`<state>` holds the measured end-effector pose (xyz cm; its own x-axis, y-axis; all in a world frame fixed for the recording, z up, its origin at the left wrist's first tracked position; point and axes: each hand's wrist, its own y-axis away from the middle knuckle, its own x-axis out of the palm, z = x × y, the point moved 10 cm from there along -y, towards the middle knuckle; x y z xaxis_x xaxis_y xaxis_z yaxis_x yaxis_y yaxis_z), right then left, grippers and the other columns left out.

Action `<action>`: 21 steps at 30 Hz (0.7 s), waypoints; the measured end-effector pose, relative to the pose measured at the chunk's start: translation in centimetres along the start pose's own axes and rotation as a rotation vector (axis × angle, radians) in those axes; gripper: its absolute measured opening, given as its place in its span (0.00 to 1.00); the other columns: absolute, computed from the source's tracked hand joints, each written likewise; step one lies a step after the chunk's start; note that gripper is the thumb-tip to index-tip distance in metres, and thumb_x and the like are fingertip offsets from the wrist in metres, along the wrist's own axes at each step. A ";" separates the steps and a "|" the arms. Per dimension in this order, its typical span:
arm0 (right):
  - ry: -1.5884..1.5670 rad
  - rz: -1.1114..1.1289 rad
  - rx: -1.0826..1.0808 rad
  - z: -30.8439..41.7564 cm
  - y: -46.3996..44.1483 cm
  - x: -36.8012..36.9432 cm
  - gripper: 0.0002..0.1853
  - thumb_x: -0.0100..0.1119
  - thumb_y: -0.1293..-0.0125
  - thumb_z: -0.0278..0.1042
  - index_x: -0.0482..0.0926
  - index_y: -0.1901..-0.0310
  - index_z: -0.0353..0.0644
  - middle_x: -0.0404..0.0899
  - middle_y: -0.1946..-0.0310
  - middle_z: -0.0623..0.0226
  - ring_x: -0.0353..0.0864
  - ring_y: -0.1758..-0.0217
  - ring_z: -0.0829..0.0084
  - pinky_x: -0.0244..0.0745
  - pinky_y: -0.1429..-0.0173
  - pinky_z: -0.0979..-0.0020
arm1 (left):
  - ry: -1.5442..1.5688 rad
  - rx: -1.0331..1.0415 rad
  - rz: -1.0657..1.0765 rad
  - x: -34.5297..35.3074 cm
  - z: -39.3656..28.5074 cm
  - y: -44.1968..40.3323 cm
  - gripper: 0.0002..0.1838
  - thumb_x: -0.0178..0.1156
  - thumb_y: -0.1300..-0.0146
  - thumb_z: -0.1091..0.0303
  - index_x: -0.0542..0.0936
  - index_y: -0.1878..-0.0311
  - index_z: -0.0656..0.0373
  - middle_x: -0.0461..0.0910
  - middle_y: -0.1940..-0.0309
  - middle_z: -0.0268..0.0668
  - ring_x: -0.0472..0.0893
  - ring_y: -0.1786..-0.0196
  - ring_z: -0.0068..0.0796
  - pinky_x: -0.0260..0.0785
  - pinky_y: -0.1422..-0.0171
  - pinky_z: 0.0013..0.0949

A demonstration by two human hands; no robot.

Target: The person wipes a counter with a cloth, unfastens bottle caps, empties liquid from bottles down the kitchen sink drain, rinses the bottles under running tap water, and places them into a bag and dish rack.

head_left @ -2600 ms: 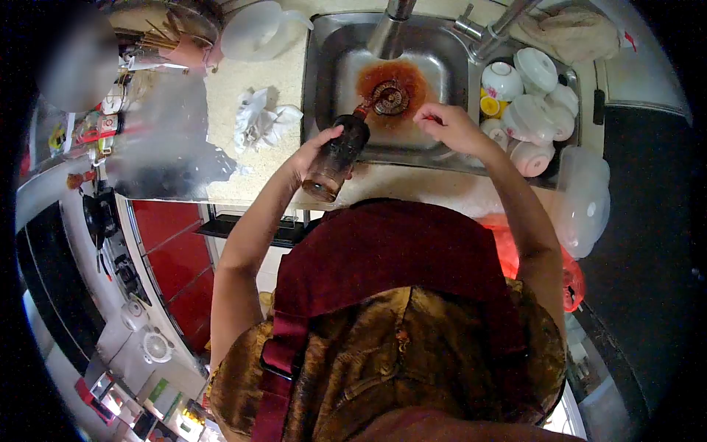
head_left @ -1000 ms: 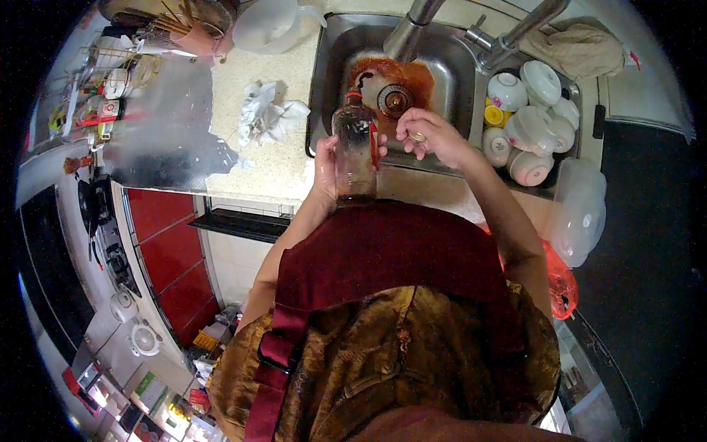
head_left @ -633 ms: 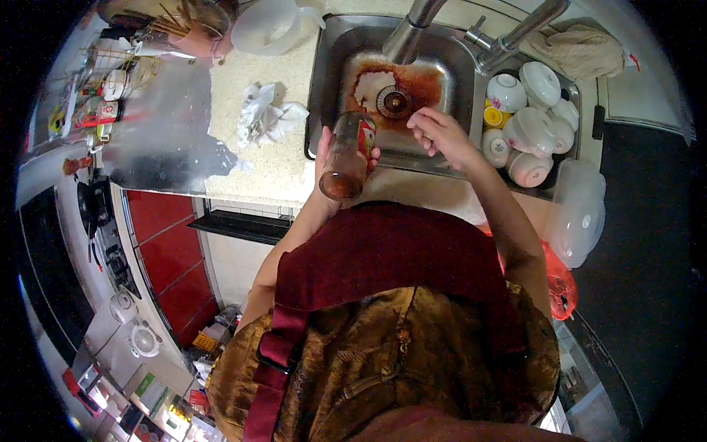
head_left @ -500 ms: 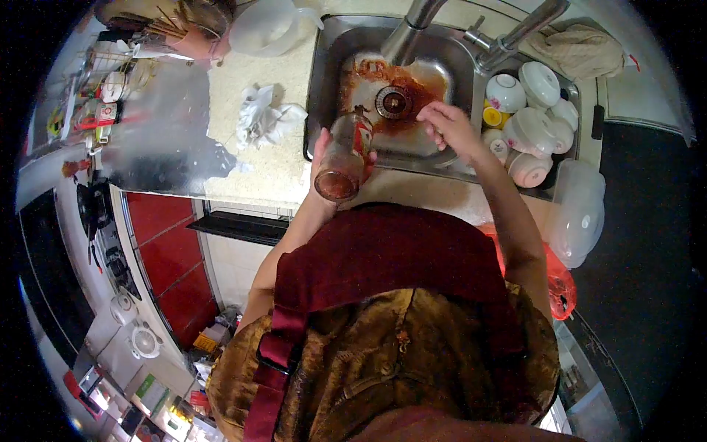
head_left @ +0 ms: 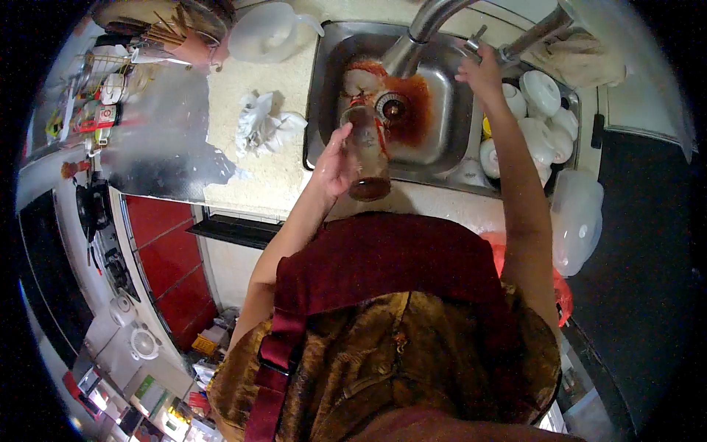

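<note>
My left hand (head_left: 337, 163) is wrapped round a clear glass bottle (head_left: 366, 158) with a red and white label. The bottle is tilted, its neck towards the sink and its base, with reddish liquid in it, towards me. At the far right rim of the steel sink (head_left: 462, 151), my right hand (head_left: 482, 75) has its fingers apart beside the small faucet lever (head_left: 473, 43); whether they touch it I cannot tell. Under the faucet spout (head_left: 401, 57), red-brown liquid (head_left: 416, 103) spreads over the sink bottom round the drain (head_left: 392, 108).
White bowls (head_left: 541, 140) crowd the rack right of the sink. Clear plastic containers (head_left: 577, 221) stand at the counter's right edge. A crumpled white cloth or tissue (head_left: 259, 125) and a translucent plastic bowl (head_left: 263, 33) lie on the left counter. A beige cloth (head_left: 578, 57) lies behind the rack.
My right hand has moved from above the sink up and right to the faucet lever. In my left hand the bottle has shifted slightly right and turned. The red liquid has spread differently in the sink.
</note>
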<state>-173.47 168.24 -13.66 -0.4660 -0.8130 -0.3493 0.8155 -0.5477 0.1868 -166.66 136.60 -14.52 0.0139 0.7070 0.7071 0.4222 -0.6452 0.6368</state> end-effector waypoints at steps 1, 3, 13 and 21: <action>0.034 -0.022 -0.011 -0.2 -0.7 -0.1 0.36 0.54 0.40 0.25 0.51 0.32 0.30 0.74 0.56 0.57 0.78 0.63 0.73 0.81 0.64 0.72 | 0.018 -0.021 -0.011 -0.2 0.1 -0.9 0.32 0.60 0.39 0.49 0.67 0.39 0.59 0.76 0.48 0.44 0.76 0.47 0.43 0.69 0.41 0.50; 0.073 -0.072 -0.042 0.1 -1.6 -0.3 0.37 0.53 0.41 0.23 0.49 0.31 0.29 0.75 0.56 0.53 0.79 0.62 0.71 0.81 0.65 0.71 | -0.032 0.080 -0.079 -0.3 -1.1 -2.2 0.30 0.65 0.42 0.57 0.66 0.39 0.58 0.74 0.47 0.40 0.77 0.47 0.41 0.69 0.41 0.55; 0.326 -0.200 -0.243 0.1 -6.2 -1.5 0.39 0.60 0.45 0.30 0.53 0.34 0.26 0.66 0.42 0.41 0.70 0.44 0.53 0.67 0.43 0.64 | -0.258 0.218 -0.049 -0.1 -4.4 -13.3 0.21 0.63 0.41 0.65 0.70 0.46 0.58 0.78 0.57 0.38 0.80 0.55 0.36 0.76 0.49 0.45; 0.477 -0.154 -0.161 1.1 -5.4 -0.8 0.39 0.59 0.43 0.34 0.53 0.33 0.27 0.59 0.35 0.38 0.61 0.31 0.46 0.56 0.28 0.60 | -0.044 0.135 0.050 1.5 -3.7 -17.2 0.24 0.57 0.37 0.47 0.74 0.47 0.56 0.77 0.56 0.40 0.78 0.62 0.36 0.76 0.52 0.46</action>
<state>-177.88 171.63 -13.40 -0.4069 -0.5246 -0.7478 0.8102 -0.5854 -0.0301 -177.28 147.62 -23.27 0.0761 0.6890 0.7208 0.5384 -0.6368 0.5519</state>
